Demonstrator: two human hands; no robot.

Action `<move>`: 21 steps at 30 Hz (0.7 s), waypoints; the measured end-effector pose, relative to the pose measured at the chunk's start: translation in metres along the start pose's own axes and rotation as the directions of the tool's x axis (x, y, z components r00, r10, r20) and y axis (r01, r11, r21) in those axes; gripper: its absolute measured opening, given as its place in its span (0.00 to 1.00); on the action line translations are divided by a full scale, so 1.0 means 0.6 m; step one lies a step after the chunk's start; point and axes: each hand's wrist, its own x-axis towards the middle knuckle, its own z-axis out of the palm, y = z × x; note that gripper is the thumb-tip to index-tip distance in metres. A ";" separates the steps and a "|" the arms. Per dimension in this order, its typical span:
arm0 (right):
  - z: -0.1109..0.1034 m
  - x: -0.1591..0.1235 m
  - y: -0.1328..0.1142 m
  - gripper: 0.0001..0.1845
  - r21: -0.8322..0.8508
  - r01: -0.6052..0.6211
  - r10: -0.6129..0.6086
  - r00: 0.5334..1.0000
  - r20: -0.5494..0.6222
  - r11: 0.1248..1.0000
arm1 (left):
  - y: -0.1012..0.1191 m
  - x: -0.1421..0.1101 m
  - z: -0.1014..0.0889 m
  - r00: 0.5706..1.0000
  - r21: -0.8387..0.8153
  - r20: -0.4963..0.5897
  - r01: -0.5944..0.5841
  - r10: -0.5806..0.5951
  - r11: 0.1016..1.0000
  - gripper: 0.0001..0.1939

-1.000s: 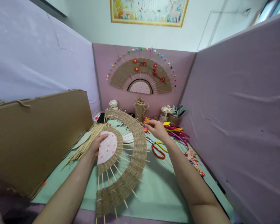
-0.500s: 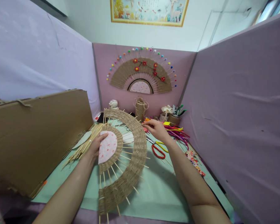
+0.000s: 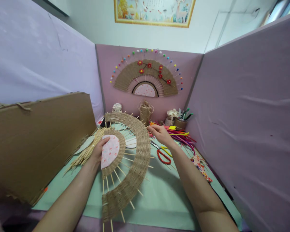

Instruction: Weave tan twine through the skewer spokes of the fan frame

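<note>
A pale green cloth-covered table [image 3: 169, 199] fills the lower middle of the frame. Left of centre, the left hand [image 3: 99, 149] has its grip closed on the pale pink, red-dotted middle of a tan woven half-round fan [image 3: 142, 154] with wooden sticks. Right of centre, the right hand [image 3: 159, 132] meets the fan's outer stick ends; whether its grip holds one I cannot tell.

Single head-worn view, facing forward and down, near over the green tabletop [image 3: 169, 203], toward the pink back panel [image 3: 164, 104]
</note>
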 end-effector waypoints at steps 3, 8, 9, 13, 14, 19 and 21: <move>0.001 -0.001 0.001 0.24 -0.025 -0.005 0.004 1.000 -0.021 1.000 | -0.002 0.006 -0.004 1.000 0.000 0.003 -0.004 0.004 1.000 0.05; -0.008 -0.002 0.002 0.22 -0.203 0.026 -0.036 0.998 -0.048 0.979 | -0.007 0.014 -0.008 0.996 0.014 -0.001 -0.093 0.093 0.996 0.11; -0.010 -0.002 0.001 0.21 -0.235 0.042 -0.056 0.997 -0.051 0.971 | -0.008 0.015 -0.008 0.994 0.016 -0.005 -0.110 0.111 0.994 0.12; -0.012 -0.005 -0.005 0.15 -0.349 0.114 -0.142 0.988 -0.056 0.930 | -0.010 0.020 -0.010 0.981 0.031 -0.026 -0.192 0.192 0.981 0.14; -0.012 -0.005 -0.007 0.14 -0.382 0.126 -0.159 0.986 -0.056 0.915 | -0.010 0.021 -0.010 0.976 0.039 -0.026 -0.215 0.216 0.976 0.13; -0.004 -0.009 -0.013 0.12 -0.500 0.163 -0.221 0.974 -0.057 0.851 | -0.013 0.022 -0.009 0.952 0.042 0.004 -0.307 0.307 0.951 0.10; 0.000 -0.010 -0.014 0.10 -0.505 0.164 -0.226 0.972 -0.064 0.847 | -0.014 0.020 -0.006 0.945 0.030 -0.006 -0.328 0.328 0.944 0.10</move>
